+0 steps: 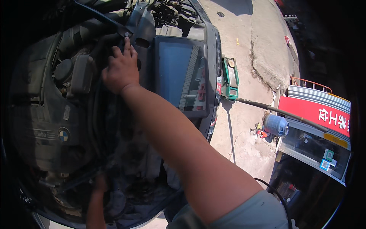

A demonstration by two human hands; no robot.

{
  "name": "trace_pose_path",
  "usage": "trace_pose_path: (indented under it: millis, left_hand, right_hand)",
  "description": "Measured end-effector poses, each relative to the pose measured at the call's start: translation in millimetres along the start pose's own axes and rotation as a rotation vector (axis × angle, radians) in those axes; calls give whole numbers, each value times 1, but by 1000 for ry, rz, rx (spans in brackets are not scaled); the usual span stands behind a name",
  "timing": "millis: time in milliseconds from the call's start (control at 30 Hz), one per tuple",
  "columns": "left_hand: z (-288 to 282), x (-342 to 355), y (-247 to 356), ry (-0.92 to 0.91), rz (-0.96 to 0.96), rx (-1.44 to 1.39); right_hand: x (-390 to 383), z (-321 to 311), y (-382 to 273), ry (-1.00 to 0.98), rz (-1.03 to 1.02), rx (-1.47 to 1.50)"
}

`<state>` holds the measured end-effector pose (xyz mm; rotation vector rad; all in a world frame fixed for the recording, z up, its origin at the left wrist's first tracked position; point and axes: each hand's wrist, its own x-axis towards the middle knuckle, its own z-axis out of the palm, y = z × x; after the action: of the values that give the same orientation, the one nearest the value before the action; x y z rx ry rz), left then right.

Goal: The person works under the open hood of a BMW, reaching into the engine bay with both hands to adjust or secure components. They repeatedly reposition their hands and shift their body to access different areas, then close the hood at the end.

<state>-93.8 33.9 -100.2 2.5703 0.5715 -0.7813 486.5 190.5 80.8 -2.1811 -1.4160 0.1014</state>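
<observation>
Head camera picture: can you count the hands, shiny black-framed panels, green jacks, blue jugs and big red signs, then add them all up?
Hands: 2 (right hand and blurry left hand)
Black-framed panel: 1
Green jack: 1
Blue jug: 1
Big red sign: 1
Total: 6
</observation>
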Motion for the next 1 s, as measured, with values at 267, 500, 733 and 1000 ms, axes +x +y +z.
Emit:
trace_pose_path:
  millis: [267, 500, 733, 1000]
  left_hand:
    - [-253, 3, 131, 343, -822, -870]
    - [-158, 84, 203, 709, -1293, -337]
    - [-216, 113, 230, 906, -1676, -343]
    - [-242, 128, 239, 851, -1740, -345]
  right_hand:
    - [-1, -7, 10, -20, 6, 62]
    - [1, -9, 8, -41, 6, 189]
    - [32, -89, 40, -149, -1, 706]
    - [129, -178, 336, 264, 470, -125]
